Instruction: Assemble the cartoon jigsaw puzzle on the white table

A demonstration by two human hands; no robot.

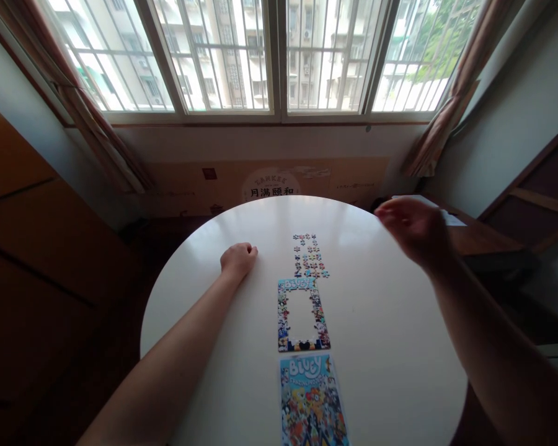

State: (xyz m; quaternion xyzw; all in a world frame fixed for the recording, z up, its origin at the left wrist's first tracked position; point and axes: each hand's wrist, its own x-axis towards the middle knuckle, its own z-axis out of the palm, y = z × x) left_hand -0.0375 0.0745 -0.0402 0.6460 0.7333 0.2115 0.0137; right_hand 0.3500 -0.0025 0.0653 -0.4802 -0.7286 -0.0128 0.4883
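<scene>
On the white round table (376,347), the loose puzzle pcs (314,266) lie in a small group on the far side, with the puzzle frame (282,316) just nearer me and its middle bare. The "Bluey" picture sheet (311,399) is nearest of all and runs out of view at the bottom.

My L hand (239,259) rests left of the pcs, well apart from them, grip curled into a loose fist w/ nothing showing in it. My R hand (411,229) hangs by the table's far right rim, fingers bent. It's too blurred to see how tight that grip is or if there's a pc in it. If there is, that's my worst spot: a slip so near the rim could send it to the floor.

Other risks, IMO: the pcs are small, loose and on a smooth, shiny top, so a low sweep of either hand would prob. scatter them. The nearest pcs sit right by the frame's top edge, so a bump to the frame could shove them too. The sheet lies just below the frame, so dragging it up could knock the frame askew. Also, the L forearm lies across the table; sliding it inward might catch the frame's side.
</scene>
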